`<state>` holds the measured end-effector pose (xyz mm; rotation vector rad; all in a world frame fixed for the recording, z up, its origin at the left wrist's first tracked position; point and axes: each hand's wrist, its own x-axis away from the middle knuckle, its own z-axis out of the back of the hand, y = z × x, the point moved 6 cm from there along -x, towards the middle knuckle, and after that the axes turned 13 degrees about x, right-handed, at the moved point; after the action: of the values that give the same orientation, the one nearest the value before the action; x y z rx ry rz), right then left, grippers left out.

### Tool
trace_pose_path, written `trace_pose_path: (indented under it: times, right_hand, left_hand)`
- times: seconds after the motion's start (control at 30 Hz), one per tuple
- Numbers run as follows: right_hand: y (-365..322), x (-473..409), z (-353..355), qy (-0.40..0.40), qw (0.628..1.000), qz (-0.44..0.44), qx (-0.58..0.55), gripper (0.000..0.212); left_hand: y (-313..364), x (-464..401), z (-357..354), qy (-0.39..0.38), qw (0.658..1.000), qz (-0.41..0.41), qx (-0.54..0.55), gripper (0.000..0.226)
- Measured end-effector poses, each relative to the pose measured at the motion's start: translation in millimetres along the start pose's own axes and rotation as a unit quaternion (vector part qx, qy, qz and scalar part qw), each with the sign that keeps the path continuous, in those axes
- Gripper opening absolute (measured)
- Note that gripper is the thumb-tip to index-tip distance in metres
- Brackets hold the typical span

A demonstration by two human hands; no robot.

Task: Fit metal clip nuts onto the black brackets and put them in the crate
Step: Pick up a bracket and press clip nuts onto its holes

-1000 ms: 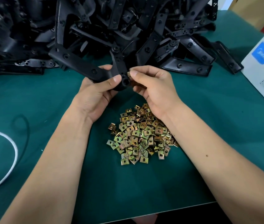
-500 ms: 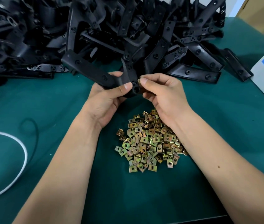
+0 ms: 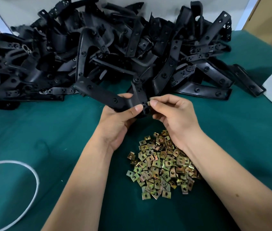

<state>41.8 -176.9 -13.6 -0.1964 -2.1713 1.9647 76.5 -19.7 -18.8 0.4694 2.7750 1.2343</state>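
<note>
Left hand (image 3: 117, 120) gripping black bracket (image 3: 105, 97); right hand (image 3: 173, 114) pinching clip nut (image 3: 148, 103) against bracket end, above clip nut pile (image 3: 162, 165).

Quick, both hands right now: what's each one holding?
Left hand: grips a black bracket.
Right hand: pinches a clip nut against the bracket's end.

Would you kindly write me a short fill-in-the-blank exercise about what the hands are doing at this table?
1. The left hand grips a black ____.
2. The right hand pinches a small metal clip nut at the bracket's ____ end.
3. The loose clip nuts lie in a pile on the ____ mat.

Missing words: bracket; near; green
</note>
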Motion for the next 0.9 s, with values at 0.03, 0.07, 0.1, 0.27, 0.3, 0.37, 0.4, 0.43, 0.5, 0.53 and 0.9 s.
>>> trace_pose_path:
  times: [0.03, 0.07, 0.1, 0.27, 0.3, 0.37, 0.4, 0.43, 0.5, 0.53, 0.9]
  right_hand:
    - [0.0, -0.2, -0.3, -0.009, 1.000, -0.004, -0.008, 0.018]
    - [-0.1, -0.1, -1.7, -0.023, 1.000, -0.005, -0.011, 0.014]
    - [-0.7, 0.6, -2.6, -0.035, 0.999, -0.003, -0.007, 0.010]
    - [-4.0, -0.3, 6.4, 0.026, 0.996, 0.034, 0.075, 0.019]
    - [-4.7, 0.3, 7.2, 0.031, 0.994, 0.044, 0.091, 0.021]
    - [-4.6, 2.4, 5.6, 0.029, 0.993, 0.053, 0.101, 0.024]
    - [-4.2, 3.3, 4.4, 0.028, 0.993, 0.052, 0.097, 0.024]
    - [-3.8, 3.5, 3.1, 0.027, 0.994, 0.049, 0.090, 0.023]
    - [-2.7, 3.2, 1.4, 0.023, 0.997, 0.035, 0.068, 0.021]
    - [-1.7, 2.8, 1.7, 0.023, 0.998, 0.023, 0.052, 0.021]
    - [-0.2, 3.3, 4.7, 0.031, 0.999, -0.014, -0.018, 0.012]
  left_hand:
    - [-0.2, -0.5, 0.9, 0.003, 1.000, -0.001, -0.001, 0.042]
    - [-0.3, -0.9, 1.8, 0.005, 1.000, -0.004, -0.004, 0.041]
    - [-0.1, -1.1, 1.9, 0.004, 1.000, -0.007, -0.008, 0.040]
    - [-0.6, -0.9, -1.3, 0.001, 1.000, -0.001, -0.020, 0.050]
    - [-1.0, -0.6, -2.5, 0.001, 1.000, -0.001, -0.026, 0.054]
    - [-1.7, -0.6, -3.0, 0.004, 1.000, -0.002, -0.029, 0.054]
    - [-1.8, -0.7, -2.6, 0.006, 1.000, -0.001, -0.027, 0.051]
    - [-1.3, -0.6, -1.8, 0.007, 1.000, -0.001, -0.022, 0.047]
    - [-0.4, -0.8, 0.1, 0.009, 1.000, 0.000, -0.009, 0.045]
    - [-0.7, -1.2, 0.3, 0.010, 1.000, 0.002, -0.006, 0.045]
    - [-1.5, -1.9, -2.8, 0.001, 1.000, 0.001, 0.000, 0.043]
